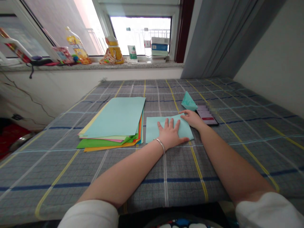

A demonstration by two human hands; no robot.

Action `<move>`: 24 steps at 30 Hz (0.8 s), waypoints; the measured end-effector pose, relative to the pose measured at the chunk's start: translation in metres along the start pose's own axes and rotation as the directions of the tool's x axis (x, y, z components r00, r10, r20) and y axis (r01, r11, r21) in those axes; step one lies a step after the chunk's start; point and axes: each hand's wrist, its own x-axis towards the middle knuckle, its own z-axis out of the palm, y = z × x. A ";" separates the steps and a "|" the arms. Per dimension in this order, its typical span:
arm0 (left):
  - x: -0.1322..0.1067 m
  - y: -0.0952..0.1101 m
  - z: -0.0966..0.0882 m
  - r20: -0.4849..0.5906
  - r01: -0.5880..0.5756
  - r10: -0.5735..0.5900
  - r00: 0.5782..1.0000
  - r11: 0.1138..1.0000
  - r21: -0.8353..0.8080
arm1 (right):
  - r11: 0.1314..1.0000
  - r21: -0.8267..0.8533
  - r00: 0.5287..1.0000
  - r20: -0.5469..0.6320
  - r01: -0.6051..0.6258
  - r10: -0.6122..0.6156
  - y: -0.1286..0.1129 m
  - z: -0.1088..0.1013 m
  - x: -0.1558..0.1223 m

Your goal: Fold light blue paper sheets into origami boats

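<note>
Plaid cloth [182, 172], blue paper [152, 126] — under left fingers [171, 122], right fingers [184, 117] at corner

White sleeves [91, 216] and a slim silver bangle [161, 144] are worn.

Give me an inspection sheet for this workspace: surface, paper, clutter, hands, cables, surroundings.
Surface: plaid cloth.
Paper: light blue paper under the left hand; stack of coloured sheets to its left; folded piece beyond the right hand.
Clutter: phone near the right hand.
Hands: left spread flat; right at the paper's far right corner.
Cables: thin cable at far left, off the cloth.
Surroundings: windowsill with bottles and boxes; grey curtain.
</note>
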 end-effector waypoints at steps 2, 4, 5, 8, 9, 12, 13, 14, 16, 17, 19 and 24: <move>0.003 0.005 -0.002 0.022 0.032 -0.032 0.999 0.999 -0.016 | 1.000 -0.005 1.000 -0.005 0.001 -0.001 0.001 0.000 0.001; 0.005 0.010 -0.003 0.036 0.065 -0.064 0.997 0.997 -0.030 | 1.000 -0.005 1.000 -0.006 0.005 -0.005 0.002 0.001 0.002; 0.005 0.012 -0.004 0.039 0.082 -0.081 0.996 0.996 -0.033 | 1.000 -0.002 1.000 -0.005 0.007 -0.007 0.003 0.001 0.002; 0.006 0.019 -0.004 0.031 0.122 -0.121 0.992 0.992 -0.030 | 1.000 0.009 1.000 0.000 0.013 -0.013 0.006 0.002 0.003; 0.005 0.020 -0.004 0.027 0.127 -0.126 0.992 0.992 -0.025 | 1.000 0.015 1.000 0.001 0.015 -0.015 0.006 0.002 0.003; 0.003 0.020 -0.003 0.026 0.121 -0.121 0.992 0.993 -0.008 | 0.999 0.037 1.000 0.011 0.015 -0.015 0.005 0.001 0.002; 0.002 0.018 -0.003 0.028 0.113 -0.113 0.993 0.994 -0.004 | 0.999 0.046 1.000 0.015 0.010 -0.011 0.004 0.001 0.001; 0.001 0.016 -0.003 0.034 0.102 -0.102 0.994 0.995 -0.001 | 0.998 0.058 1.000 0.020 0.001 -0.003 0.003 0.001 0.000; -0.002 0.008 -0.005 0.051 0.076 -0.076 0.996 0.997 0.003 | 0.996 0.084 0.999 0.035 -0.018 0.015 0.002 0.001 0.000; -0.004 0.003 -0.006 0.068 0.067 -0.067 0.995 0.998 0.005 | 0.995 0.098 0.999 0.042 -0.024 0.020 0.001 0.001 -0.001; -0.008 -0.010 -0.009 0.084 0.053 -0.054 0.995 0.998 0.015 | 0.993 0.117 0.999 0.048 -0.018 0.013 0.002 0.001 -0.001; -0.022 -0.044 -0.017 0.121 -0.039 0.033 0.992 0.998 0.046 | 0.989 0.144 0.999 0.047 -0.016 0.010 0.003 0.001 -0.002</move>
